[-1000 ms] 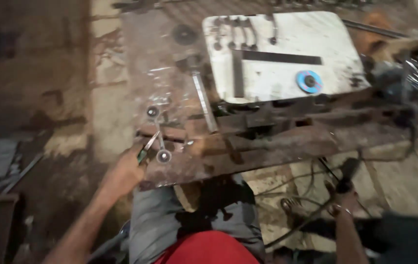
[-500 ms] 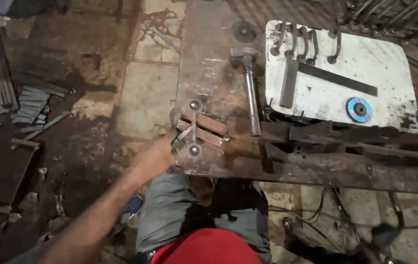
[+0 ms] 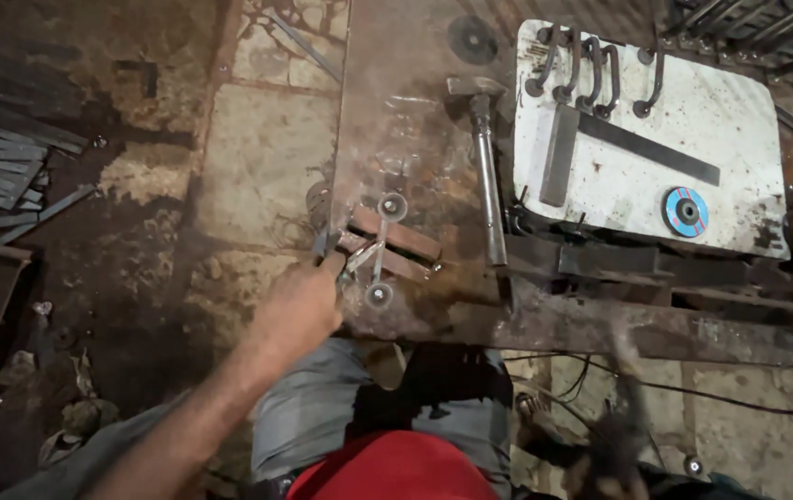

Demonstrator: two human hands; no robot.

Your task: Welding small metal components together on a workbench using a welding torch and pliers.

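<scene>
My left hand (image 3: 299, 301) is closed on a small grey metal piece (image 3: 330, 245) at the left edge of the rusty steel bench (image 3: 415, 120). Right beside my fingers lies a small workpiece (image 3: 387, 245): two short flat bars, a thin rod and two round washers. My right hand (image 3: 619, 449) is low at the bottom right, below the bench edge and blurred. It grips a dark handled tool (image 3: 626, 370) whose tip points up toward the bench.
A hammer (image 3: 484, 167) lies on the bench right of the workpiece. A white plate (image 3: 739, 139) carries several curved hooks, a steel square and a blue-centred grinding disc (image 3: 686, 211). Metal strips (image 3: 7, 176) are piled on the floor at left; cables (image 3: 739, 398) run under the bench.
The view has swung left and downward. My left hand stays on the piece at the workpiece. My right hand with its dark tool has dropped lower, to the bottom right.
</scene>
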